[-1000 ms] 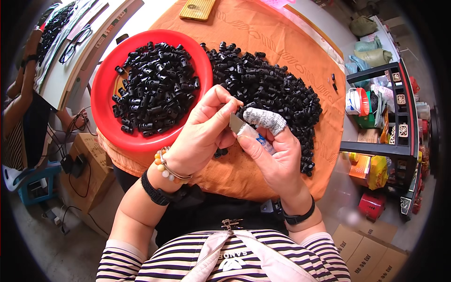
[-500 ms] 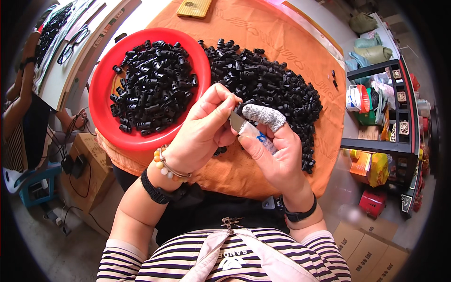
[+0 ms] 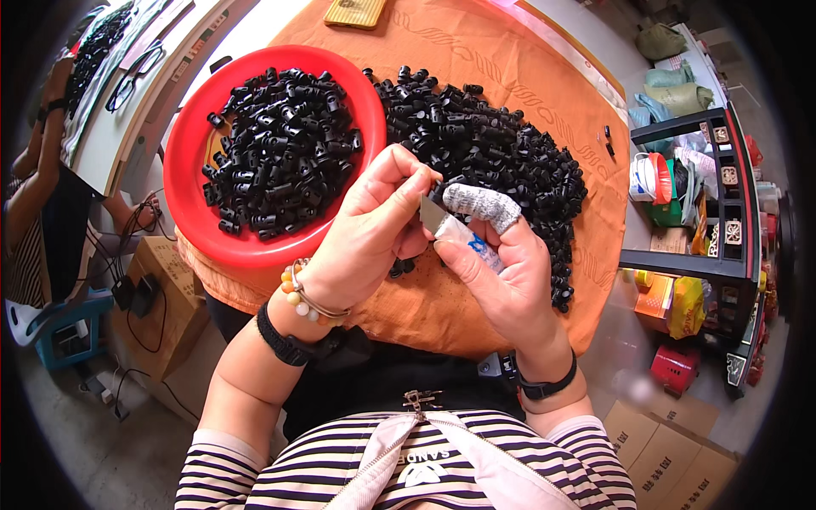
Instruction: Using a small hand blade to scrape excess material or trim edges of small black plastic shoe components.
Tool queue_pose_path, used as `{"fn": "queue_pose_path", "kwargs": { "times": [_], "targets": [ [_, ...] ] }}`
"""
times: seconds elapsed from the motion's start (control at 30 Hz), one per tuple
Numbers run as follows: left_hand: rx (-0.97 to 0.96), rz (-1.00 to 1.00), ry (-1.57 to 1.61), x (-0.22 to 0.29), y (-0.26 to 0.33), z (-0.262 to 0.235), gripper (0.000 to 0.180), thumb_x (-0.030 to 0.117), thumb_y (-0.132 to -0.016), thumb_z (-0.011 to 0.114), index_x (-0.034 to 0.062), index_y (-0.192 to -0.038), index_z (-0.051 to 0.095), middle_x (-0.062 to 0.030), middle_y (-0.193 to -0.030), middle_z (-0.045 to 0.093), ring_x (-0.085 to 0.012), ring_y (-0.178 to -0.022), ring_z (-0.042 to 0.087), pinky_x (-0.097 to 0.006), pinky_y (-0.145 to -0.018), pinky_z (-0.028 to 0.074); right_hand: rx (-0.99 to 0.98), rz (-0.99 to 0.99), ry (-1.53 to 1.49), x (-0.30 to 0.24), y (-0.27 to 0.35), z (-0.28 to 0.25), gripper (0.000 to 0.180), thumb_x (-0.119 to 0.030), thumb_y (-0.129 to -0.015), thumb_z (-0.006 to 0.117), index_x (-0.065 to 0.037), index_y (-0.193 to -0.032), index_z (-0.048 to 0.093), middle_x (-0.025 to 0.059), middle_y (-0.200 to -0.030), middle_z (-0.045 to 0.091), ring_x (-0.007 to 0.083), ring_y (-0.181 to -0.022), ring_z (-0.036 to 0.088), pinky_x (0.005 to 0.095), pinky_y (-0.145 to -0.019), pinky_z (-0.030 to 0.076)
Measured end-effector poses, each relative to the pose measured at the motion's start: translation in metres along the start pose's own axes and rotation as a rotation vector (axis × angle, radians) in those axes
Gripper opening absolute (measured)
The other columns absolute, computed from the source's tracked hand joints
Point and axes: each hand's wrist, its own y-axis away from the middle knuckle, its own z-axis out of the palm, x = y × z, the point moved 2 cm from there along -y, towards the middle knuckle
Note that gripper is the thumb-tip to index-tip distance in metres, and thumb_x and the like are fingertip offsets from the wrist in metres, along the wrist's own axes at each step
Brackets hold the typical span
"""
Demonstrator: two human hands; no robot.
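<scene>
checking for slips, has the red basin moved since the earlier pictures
No, the red basin shows no clear shift against the yellow case.

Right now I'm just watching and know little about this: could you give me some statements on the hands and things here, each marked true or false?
1. The right hand holds a blade close to the left hand. True.
2. The grey finger cover is on the left hand. False: it is on the right hand.
3. The red plate holds many black parts. True.
4. The loose pile lies left of the plate. False: it lies to the right.
5. The cloth is orange. True.
</scene>
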Motion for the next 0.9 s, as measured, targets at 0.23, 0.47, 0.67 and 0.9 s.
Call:
{"fn": "queue_pose_path", "kwargs": {
  "times": [0.23,0.47,0.67,0.9],
  "targets": [
    [-0.016,0.045,-0.004,-0.0038,-0.0018,-0.0012,0.010,0.018,-0.094,0.046,0.0107,-0.089,0.046,0.0047,-0.069,0.048,0.0000,-0.051,0.038,-0.014,-0.044,0.029,0.009,-0.017,0.053,0.0002,0.0014,-0.0024,0.028,-0.005,-0.084,0.060,0.002,-0.110,0.054,0.0083,-0.093,0.064,0.0068,-0.083,0.057,0.0216,-0.072,0.047],
    [0.022,-0.006,0.049,-0.0035,0.0000,0.0015,0.009,0.019,-0.095,0.046,0.0114,-0.090,0.046,0.0042,-0.071,0.050,0.0004,-0.053,0.040,-0.014,-0.044,0.030,-0.028,-0.065,0.116,-0.0030,-0.0010,-0.0033,0.026,-0.005,-0.086,0.057,0.003,-0.111,0.053,0.0087,-0.095,0.064,0.0096,-0.086,0.060,0.0226,-0.074,0.048],
    [-0.057,-0.036,0.097,-0.0065,-0.0012,-0.0034,0.009,0.020,-0.095,0.045,0.0113,-0.093,0.047,0.0043,-0.071,0.051,0.0004,-0.054,0.041,-0.015,-0.045,0.028,-0.030,0.025,-0.070,-0.0009,-0.0008,-0.0023,0.029,-0.006,-0.087,0.057,0.004,-0.114,0.051,0.0091,-0.098,0.063,0.0090,-0.090,0.057,0.0223,-0.079,0.046],
    [-0.080,-0.005,0.066,-0.0032,-0.0013,-0.0051,0.008,0.018,-0.095,0.044,0.0112,-0.095,0.047,0.0041,-0.075,0.051,0.0012,-0.054,0.039,-0.015,-0.045,0.027,-0.033,0.006,-0.039,0.0011,-0.0006,-0.0009,0.035,-0.006,-0.085,0.059,0.004,-0.117,0.048,0.0103,-0.102,0.061,0.0076,-0.091,0.054,0.0221,-0.079,0.045]
  ]
}}
